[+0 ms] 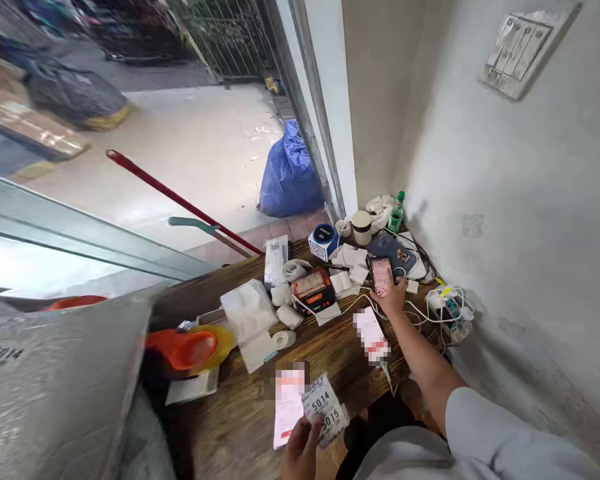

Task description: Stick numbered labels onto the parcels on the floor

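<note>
My left hand [301, 450], at the bottom of the view, pinches a strip of number labels [324, 407] between thumb and fingers; 5014 and 5015 are readable on it. Beside the strip a phone with a lit pinkish screen [289, 407] lies on the wooden table [235, 427]. My right hand [394, 297] is stretched far forward, its fingers around the lower end of another phone [381, 272], thumb at the screen. Nearer to me, below that hand, a third lit phone [371, 335] lies with a white cable plugged into it.
An orange-black label printer [313, 291], paper rolls [284, 340] and a round-topped speaker box [324, 240] crowd the table's back. A green bottle [397, 212] stands by the wall. Cables run to a power strip [453, 313]. A large grey parcel [55, 387] is at left.
</note>
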Tool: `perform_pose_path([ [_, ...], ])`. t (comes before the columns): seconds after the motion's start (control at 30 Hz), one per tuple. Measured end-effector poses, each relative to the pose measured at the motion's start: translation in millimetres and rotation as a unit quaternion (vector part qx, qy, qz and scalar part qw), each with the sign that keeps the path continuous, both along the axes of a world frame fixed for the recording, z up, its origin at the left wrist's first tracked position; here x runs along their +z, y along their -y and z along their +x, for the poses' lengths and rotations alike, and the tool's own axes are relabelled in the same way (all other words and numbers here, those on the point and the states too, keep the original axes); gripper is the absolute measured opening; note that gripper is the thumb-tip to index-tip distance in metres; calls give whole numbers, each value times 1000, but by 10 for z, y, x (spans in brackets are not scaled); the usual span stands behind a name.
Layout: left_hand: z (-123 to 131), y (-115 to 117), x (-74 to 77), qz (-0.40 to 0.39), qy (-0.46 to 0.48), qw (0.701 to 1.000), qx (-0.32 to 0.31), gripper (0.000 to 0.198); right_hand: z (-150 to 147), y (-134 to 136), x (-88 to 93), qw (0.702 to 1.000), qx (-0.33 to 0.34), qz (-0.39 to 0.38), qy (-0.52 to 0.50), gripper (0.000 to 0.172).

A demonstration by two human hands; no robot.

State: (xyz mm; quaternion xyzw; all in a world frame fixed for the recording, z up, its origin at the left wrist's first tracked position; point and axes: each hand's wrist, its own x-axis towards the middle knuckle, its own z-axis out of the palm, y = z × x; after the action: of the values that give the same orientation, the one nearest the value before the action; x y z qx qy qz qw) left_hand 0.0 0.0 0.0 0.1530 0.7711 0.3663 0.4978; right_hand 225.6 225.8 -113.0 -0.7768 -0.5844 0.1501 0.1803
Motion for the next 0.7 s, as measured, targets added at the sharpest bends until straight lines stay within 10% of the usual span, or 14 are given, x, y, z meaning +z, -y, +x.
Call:
perform_pose_path([
  [0.27, -14, 53, -56, 14, -1, 1000, -5, 58, -11, -26, -156, 997, -56, -6, -57, 108],
  [0.7, -65, 258, -342, 62, 56, 994, 68, 54, 9, -79, -87, 989, -108, 12, -100, 91],
])
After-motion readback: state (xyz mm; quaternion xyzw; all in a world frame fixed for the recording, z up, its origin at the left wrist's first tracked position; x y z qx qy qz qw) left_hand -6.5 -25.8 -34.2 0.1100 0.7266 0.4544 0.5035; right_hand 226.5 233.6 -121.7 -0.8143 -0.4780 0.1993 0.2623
